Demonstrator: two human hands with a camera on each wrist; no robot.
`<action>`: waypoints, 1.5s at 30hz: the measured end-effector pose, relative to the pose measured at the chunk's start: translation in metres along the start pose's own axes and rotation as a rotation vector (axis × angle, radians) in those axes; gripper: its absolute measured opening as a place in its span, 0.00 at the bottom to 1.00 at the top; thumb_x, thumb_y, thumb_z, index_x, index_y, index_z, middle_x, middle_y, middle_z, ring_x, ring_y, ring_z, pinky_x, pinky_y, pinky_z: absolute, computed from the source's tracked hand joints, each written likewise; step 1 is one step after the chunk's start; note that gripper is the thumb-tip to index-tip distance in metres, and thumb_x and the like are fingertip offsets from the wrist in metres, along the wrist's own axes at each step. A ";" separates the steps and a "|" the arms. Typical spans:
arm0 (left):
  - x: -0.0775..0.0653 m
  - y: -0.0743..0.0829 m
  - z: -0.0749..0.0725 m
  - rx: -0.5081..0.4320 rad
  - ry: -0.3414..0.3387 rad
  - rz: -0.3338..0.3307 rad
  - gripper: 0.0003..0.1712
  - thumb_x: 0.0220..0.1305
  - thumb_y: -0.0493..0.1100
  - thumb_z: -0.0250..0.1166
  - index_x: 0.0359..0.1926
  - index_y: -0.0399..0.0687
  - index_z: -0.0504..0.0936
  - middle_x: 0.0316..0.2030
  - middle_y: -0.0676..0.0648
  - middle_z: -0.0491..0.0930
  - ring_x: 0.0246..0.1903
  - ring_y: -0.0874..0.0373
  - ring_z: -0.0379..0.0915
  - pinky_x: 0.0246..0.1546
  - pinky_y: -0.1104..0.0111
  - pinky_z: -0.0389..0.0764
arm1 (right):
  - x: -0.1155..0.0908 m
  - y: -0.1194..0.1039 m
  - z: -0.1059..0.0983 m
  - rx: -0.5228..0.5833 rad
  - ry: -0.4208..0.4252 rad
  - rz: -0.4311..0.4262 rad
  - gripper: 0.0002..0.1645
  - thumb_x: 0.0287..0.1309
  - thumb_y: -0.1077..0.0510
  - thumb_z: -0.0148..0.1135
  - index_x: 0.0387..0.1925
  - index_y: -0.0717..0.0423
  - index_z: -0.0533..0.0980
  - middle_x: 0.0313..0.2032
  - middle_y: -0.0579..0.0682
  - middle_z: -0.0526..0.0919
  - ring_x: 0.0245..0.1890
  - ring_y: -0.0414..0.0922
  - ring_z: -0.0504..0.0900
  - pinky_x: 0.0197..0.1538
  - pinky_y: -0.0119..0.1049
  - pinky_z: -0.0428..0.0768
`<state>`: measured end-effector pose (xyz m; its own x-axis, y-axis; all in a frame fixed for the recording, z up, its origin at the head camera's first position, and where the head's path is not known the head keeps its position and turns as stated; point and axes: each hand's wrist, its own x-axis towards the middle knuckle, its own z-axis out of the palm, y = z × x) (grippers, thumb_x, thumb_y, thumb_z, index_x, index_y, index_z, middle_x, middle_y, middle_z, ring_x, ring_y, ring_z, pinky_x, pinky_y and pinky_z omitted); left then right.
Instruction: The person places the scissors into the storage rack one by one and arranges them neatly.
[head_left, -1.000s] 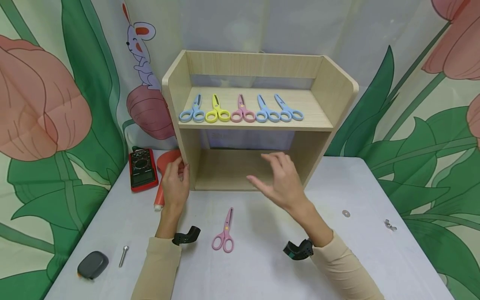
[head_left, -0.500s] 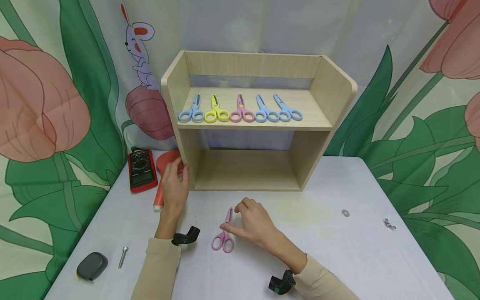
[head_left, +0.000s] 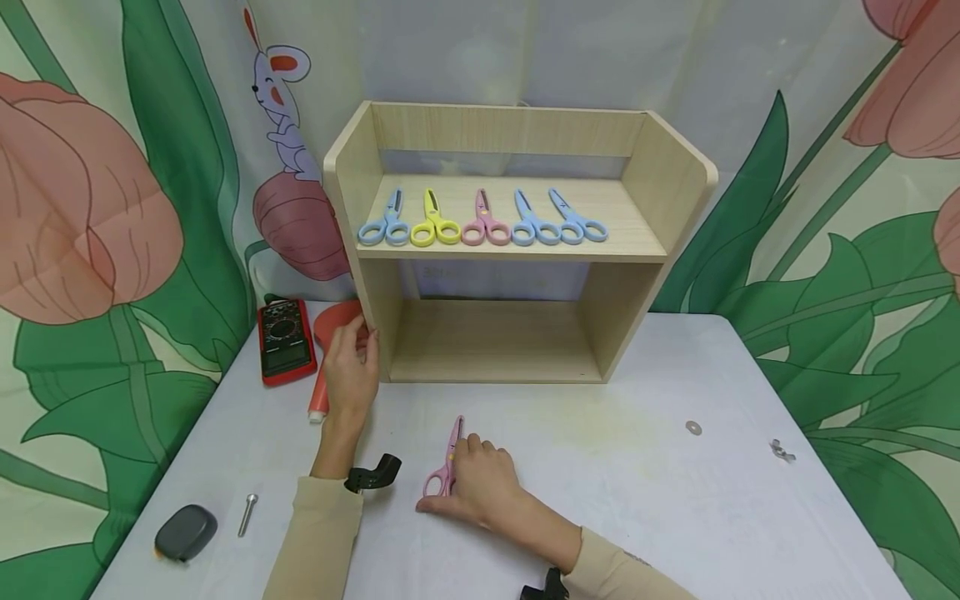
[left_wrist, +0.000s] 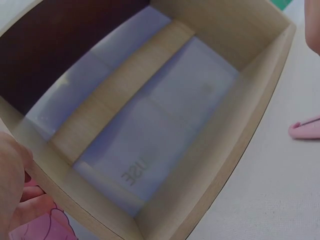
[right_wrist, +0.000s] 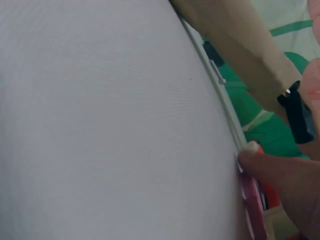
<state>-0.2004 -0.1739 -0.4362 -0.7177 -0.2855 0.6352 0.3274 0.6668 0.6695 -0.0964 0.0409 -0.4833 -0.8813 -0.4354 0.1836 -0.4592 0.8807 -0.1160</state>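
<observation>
My left hand [head_left: 351, 367] is at the left side panel of the wooden shelf [head_left: 517, 256], its fingertips right at the panel's front edge. In the left wrist view its fingers [left_wrist: 37, 207] show outside that edge. My right hand [head_left: 483, 483] is over a pair of pink scissors [head_left: 453, 450] on the white table. Its thumb [head_left: 435, 505] is stretched out along the bottom of the handles; the other fingers bend down beside the blades and hide the right handle ring. In the right wrist view the thumb tip overlaps the end of the scissors.
Along the upper shelf lie several scissors: blue [head_left: 386, 221], yellow [head_left: 432, 223], pink [head_left: 485, 223] and more blue ones. On the table are a red multimeter [head_left: 287, 340], an orange-red object [head_left: 321, 392], a tape measure [head_left: 186, 533], a bolt [head_left: 247, 515], a washer [head_left: 693, 427] and a wing nut [head_left: 782, 451].
My right hand has come down from in front of the lower shelf to the pink scissors on the table. The left hand stays at the shelf's side.
</observation>
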 end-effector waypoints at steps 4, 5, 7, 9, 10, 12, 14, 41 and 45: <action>0.000 0.001 0.000 -0.003 -0.005 -0.006 0.21 0.71 0.41 0.63 0.61 0.37 0.76 0.45 0.35 0.79 0.43 0.44 0.82 0.44 0.53 0.88 | -0.001 -0.001 0.005 -0.023 0.118 -0.035 0.38 0.42 0.24 0.68 0.28 0.54 0.75 0.24 0.46 0.71 0.20 0.41 0.72 0.18 0.33 0.70; 0.000 0.001 0.000 -0.003 -0.007 -0.007 0.21 0.71 0.41 0.63 0.61 0.38 0.76 0.45 0.35 0.79 0.43 0.44 0.82 0.44 0.53 0.88 | -0.001 0.000 0.006 -0.016 0.139 -0.043 0.35 0.43 0.27 0.69 0.28 0.54 0.75 0.24 0.46 0.71 0.20 0.40 0.70 0.17 0.33 0.71; 0.000 0.002 0.000 -0.004 -0.008 -0.009 0.21 0.71 0.40 0.63 0.61 0.38 0.76 0.46 0.35 0.79 0.43 0.44 0.82 0.44 0.52 0.88 | 0.000 0.002 0.006 0.010 0.158 -0.053 0.30 0.43 0.32 0.71 0.26 0.54 0.74 0.24 0.45 0.69 0.19 0.39 0.67 0.17 0.32 0.70; 0.000 0.002 0.000 -0.004 -0.009 -0.012 0.21 0.70 0.40 0.63 0.61 0.37 0.76 0.46 0.35 0.79 0.43 0.44 0.82 0.44 0.52 0.88 | 0.001 0.004 0.007 0.048 0.161 -0.056 0.27 0.43 0.36 0.71 0.24 0.53 0.73 0.25 0.45 0.67 0.19 0.37 0.64 0.17 0.30 0.69; 0.000 0.002 0.000 -0.002 -0.010 -0.013 0.21 0.70 0.40 0.63 0.61 0.37 0.76 0.46 0.35 0.79 0.43 0.44 0.82 0.44 0.52 0.88 | 0.001 0.005 0.008 0.064 0.163 -0.057 0.25 0.42 0.37 0.71 0.23 0.52 0.72 0.25 0.44 0.66 0.19 0.36 0.63 0.18 0.29 0.68; -0.001 0.002 0.000 -0.005 -0.010 -0.016 0.22 0.70 0.40 0.63 0.61 0.36 0.76 0.46 0.36 0.79 0.43 0.45 0.82 0.44 0.52 0.87 | 0.002 0.007 0.008 0.092 0.170 -0.062 0.24 0.41 0.39 0.71 0.21 0.51 0.71 0.26 0.44 0.65 0.20 0.36 0.61 0.18 0.28 0.67; -0.001 0.003 0.000 -0.011 -0.009 -0.017 0.22 0.70 0.40 0.63 0.61 0.36 0.76 0.46 0.36 0.79 0.43 0.44 0.82 0.44 0.52 0.87 | 0.003 0.010 0.008 0.103 0.199 -0.076 0.22 0.39 0.41 0.70 0.20 0.50 0.70 0.26 0.43 0.63 0.20 0.35 0.60 0.18 0.26 0.66; -0.001 0.001 -0.001 -0.030 0.006 0.012 0.21 0.69 0.39 0.64 0.60 0.36 0.77 0.46 0.35 0.79 0.43 0.45 0.82 0.44 0.54 0.87 | 0.020 0.086 -0.153 0.283 0.706 -0.212 0.30 0.39 0.50 0.74 0.42 0.66 0.80 0.36 0.56 0.76 0.30 0.44 0.74 0.29 0.36 0.80; -0.001 0.001 -0.001 -0.028 0.004 0.015 0.21 0.70 0.40 0.63 0.60 0.37 0.77 0.45 0.35 0.79 0.43 0.45 0.82 0.44 0.54 0.87 | 0.026 0.111 -0.173 0.229 0.770 -0.143 0.29 0.42 0.49 0.72 0.42 0.68 0.80 0.35 0.59 0.75 0.30 0.48 0.75 0.28 0.40 0.80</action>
<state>-0.1985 -0.1739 -0.4363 -0.7099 -0.2781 0.6470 0.3555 0.6516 0.6701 -0.1507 0.1601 -0.3224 -0.5272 -0.2165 0.8217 -0.6461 0.7302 -0.2222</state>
